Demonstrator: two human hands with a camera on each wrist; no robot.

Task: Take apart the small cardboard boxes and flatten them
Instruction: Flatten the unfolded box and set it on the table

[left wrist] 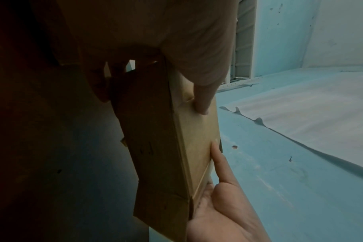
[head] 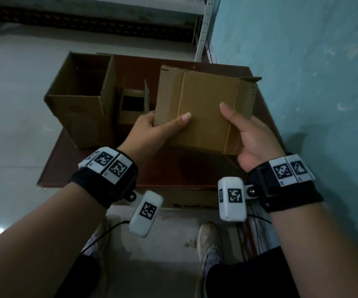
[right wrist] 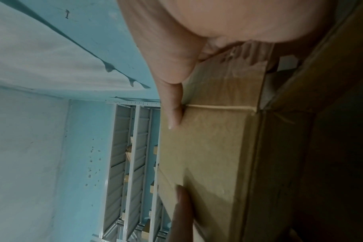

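Observation:
I hold a small brown cardboard box [head: 206, 108] over the dark red-brown table [head: 173, 168] with both hands. My left hand [head: 163, 125] grips its near left corner, thumb on the top face and fingers hidden underneath. My right hand [head: 238, 127] grips the near right edge, thumb on top. A short flap [head: 250, 79] sticks out at the far right corner. In the left wrist view the box [left wrist: 162, 155] shows a side face and a top face, with my right hand [left wrist: 224, 204] at its far end. The right wrist view shows the box [right wrist: 213, 147] under my right thumb.
A large open cardboard box [head: 77, 100] stands on the table's left side. A smaller open box [head: 130, 104] sits between it and the held one. A teal wall [head: 313, 61] runs close on the right, metal shelving [head: 204, 29] stands behind, and my shoe [head: 208, 244] is below the table's near edge.

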